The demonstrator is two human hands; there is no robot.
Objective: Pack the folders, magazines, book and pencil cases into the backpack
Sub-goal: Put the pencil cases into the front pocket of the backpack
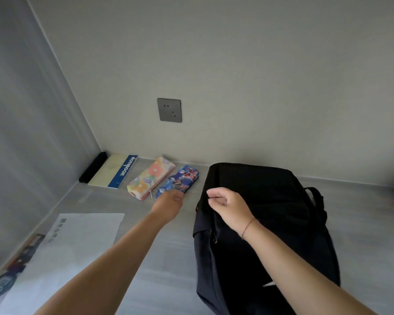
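paper: a white sheet lies nearest, on the table's left.
backpack: black backpack stands on the right.
right hand: right hand pinches the bag's top edge, fingers closed on the fabric.
left hand: left hand reaches the blue pencil case; grip hidden (cannot tell).
step: picking up a pencil case.
next: lift it into the bag's mouth.
farther: floral pencil case, notebook by the wall.

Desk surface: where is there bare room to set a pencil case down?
Bare desk lies between the white sheet and the backpack, and right of the backpack. Crowded along the wall: black case, notebook, floral pencil case, blue pencil case under the left hand.
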